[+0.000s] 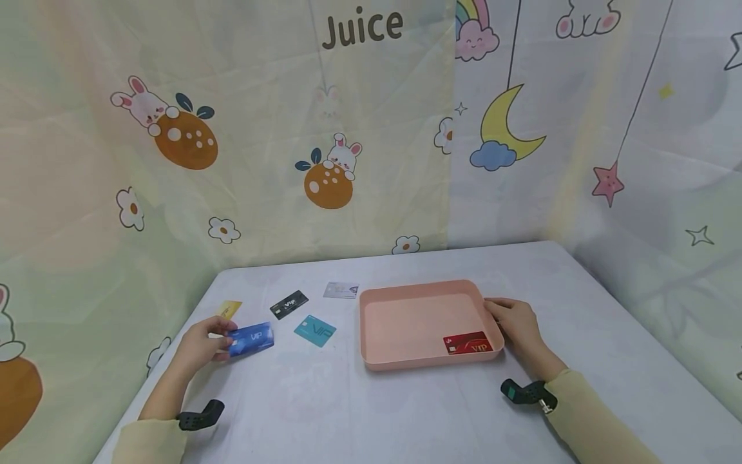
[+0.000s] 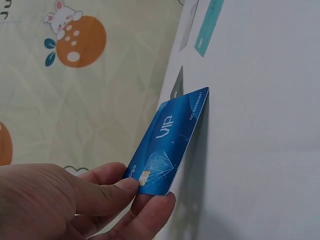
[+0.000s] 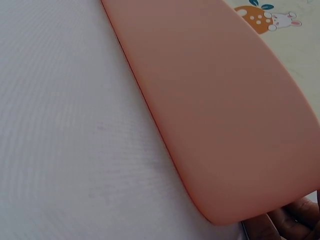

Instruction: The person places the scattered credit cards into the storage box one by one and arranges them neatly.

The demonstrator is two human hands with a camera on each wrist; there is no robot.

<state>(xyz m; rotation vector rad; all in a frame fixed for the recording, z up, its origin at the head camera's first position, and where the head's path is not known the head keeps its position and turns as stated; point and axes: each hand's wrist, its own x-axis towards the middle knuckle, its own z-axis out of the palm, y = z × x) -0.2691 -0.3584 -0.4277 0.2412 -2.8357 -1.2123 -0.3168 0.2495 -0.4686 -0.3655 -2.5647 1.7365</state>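
Observation:
A blue VIP card (image 1: pixel 252 339) is pinched between thumb and fingers of my left hand (image 1: pixel 203 345). In the left wrist view the card (image 2: pixel 167 145) is tilted, held by one end. My right hand (image 1: pixel 518 325) grips the right edge of a shallow pink tray (image 1: pixel 417 316); in the right wrist view its fingers (image 3: pixel 290 225) are partly hidden by the tray wall (image 3: pixel 225 110). Inside the tray, at its near right corner, lies a red VIP card (image 1: pixel 467 343).
On the white table (image 1: pixel 348 412), left of the tray, lie a teal card (image 1: pixel 315 330), a black card (image 1: pixel 288 304) and a silver card (image 1: pixel 341 290). Beyond my left hand is a partly covered yellow card (image 1: pixel 230 309). Printed cloth (image 1: pixel 261 129) hangs behind the table.

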